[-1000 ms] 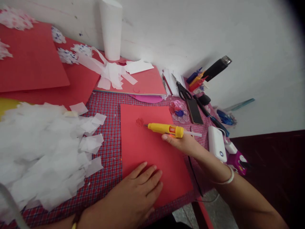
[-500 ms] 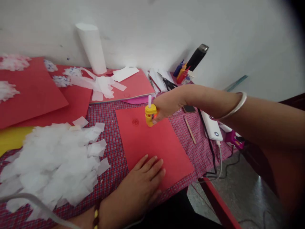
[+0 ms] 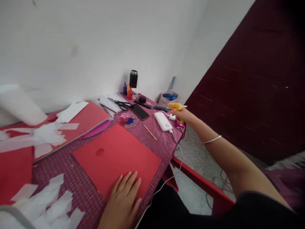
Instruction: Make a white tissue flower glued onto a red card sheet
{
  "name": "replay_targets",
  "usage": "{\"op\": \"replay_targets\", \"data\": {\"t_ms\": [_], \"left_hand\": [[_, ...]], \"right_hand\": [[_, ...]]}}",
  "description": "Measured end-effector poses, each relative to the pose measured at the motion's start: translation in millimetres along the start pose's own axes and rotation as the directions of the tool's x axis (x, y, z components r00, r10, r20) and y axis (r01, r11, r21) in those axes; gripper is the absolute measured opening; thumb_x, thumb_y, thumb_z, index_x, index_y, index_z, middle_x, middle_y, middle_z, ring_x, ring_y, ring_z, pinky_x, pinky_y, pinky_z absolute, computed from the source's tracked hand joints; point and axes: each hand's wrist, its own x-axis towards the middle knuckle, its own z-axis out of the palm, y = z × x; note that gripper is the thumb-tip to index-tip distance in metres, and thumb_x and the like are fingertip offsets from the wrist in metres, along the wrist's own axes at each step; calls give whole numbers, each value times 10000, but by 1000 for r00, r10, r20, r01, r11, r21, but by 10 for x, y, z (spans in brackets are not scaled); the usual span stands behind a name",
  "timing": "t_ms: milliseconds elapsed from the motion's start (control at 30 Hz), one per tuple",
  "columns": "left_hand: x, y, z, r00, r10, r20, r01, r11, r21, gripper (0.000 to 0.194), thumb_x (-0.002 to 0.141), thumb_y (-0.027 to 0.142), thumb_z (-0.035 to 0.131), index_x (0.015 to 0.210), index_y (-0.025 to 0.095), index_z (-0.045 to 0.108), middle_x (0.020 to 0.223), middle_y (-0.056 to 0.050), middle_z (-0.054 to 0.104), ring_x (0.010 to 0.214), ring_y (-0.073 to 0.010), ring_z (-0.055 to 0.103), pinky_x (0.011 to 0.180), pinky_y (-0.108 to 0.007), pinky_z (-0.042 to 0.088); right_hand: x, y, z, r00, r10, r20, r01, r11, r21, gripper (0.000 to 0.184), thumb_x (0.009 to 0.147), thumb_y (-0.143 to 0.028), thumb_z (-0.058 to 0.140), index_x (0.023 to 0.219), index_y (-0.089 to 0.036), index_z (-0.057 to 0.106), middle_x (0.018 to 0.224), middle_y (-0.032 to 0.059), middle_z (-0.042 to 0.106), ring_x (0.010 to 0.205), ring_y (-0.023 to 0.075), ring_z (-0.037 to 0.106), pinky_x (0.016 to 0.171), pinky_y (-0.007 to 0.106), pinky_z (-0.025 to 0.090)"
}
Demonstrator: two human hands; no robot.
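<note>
Left hand (image 3: 124, 201): flat on sheet (image 3: 114, 143) at six o'clock, grasping nothing
Right hand (image 3: 183, 114): grasps glue gun (image 3: 173, 106), one o'clock of power bank (image 3: 162, 121)
Spot (image 3: 99, 152): sheet's ten o'clock

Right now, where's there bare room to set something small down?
The checked cloth shows bare between the wooden stick, white power bank and red sheet; another strip runs between the red sheet and the white paper pieces. It's crowded farther back, where scissors, phone and bottles sit close together.
</note>
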Motion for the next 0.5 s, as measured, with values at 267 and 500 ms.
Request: {"op": "replay_targets", "data": {"t_ms": [267,500], "left_hand": [[5,12,12,998,56,-22,-54,994,97,432,878,295,554,1296,205,615,1331,-57,674,1218,-235,593,1012,-386,434],[-101,128,28,996,36,83,-50,982,185,466,854,273,560,1313,218,615,1328,-83,679,1153,-258,662,951,-381,498]], "right_hand": [[376,344,-30,1000,-17,-2,16,938,-345,308,825,-329,695,1037,-117,625,930,72,670,731,137,559,608,228,389],[715,90,72,987,-109,122,160,796,-584,388,851,-381,664,1119,-101,664,1079,130,725,892,204,656,668,230,418]]}}
